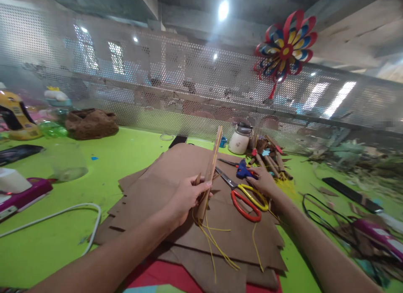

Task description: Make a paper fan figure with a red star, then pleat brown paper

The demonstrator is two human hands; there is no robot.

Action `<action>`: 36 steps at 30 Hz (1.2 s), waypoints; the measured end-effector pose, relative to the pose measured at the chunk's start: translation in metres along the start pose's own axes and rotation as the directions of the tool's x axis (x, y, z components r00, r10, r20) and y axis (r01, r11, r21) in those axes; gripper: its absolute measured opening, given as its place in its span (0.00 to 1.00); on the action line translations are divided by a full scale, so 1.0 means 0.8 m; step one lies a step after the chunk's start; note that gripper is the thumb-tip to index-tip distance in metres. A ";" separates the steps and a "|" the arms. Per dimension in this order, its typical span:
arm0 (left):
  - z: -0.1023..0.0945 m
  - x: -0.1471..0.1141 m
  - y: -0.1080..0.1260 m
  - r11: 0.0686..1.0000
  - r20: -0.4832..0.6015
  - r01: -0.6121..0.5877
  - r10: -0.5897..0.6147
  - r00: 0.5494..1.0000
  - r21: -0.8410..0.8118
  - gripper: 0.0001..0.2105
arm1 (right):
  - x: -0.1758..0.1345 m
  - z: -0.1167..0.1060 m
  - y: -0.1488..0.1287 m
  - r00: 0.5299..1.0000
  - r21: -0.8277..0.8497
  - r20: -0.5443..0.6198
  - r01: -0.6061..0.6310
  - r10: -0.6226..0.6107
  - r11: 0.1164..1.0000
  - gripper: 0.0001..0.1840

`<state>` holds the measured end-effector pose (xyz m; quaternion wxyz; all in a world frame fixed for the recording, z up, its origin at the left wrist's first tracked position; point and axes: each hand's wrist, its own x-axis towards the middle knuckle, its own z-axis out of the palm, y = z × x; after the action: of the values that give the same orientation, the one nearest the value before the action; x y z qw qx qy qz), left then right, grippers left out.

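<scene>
A green table (pixel 110 158), a pile of brown sheets (pixel 151 188) and a narrow brown roll (pixel 209 173) held at a slant.
The table spreads across the lower part of the frame, with the sheets overlapping from left of centre toward the lower right; the roll stands at the centre, its top leaning slightly right, gripped between the thumb and curled fingers of the left hand (pixel 185 196). Just right of it, the scissors (pixel 236 186), with one red and one yellow handle loop, lie on the sheets. The right hand (pixel 264 181), right of centre, has its fingers on a small blue tool (pixel 243 169) beyond the scissors; whether they are closed around it, I cannot tell. Thin yellow strings (pixel 217 244) trail from the roll's lower end toward the bottom centre.
</scene>
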<state>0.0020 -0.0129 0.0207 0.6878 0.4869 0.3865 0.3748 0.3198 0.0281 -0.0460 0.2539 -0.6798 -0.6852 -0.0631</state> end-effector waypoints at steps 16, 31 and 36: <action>0.004 -0.007 -0.007 0.997 0.194 -0.045 0.055 0.980 -0.056 0.12 | -0.056 -0.076 -0.176 1.000 0.683 -0.009 0.013 -0.010 0.730 0.14; 0.009 -0.019 0.003 0.996 0.304 -0.039 0.061 0.951 -0.078 0.10 | -0.069 -0.060 -0.209 0.932 0.935 0.342 -0.351 -0.123 -0.058 0.12; 0.009 -0.022 0.007 0.998 0.292 0.011 0.008 0.956 -0.064 0.10 | -0.068 -0.058 -0.206 0.931 0.927 0.342 -0.357 -0.131 -0.119 0.11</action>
<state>0.0002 -0.0302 0.0309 0.7530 0.5140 0.2685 0.3108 0.1705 -0.0520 0.0129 0.5612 -0.3191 -0.4695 0.6023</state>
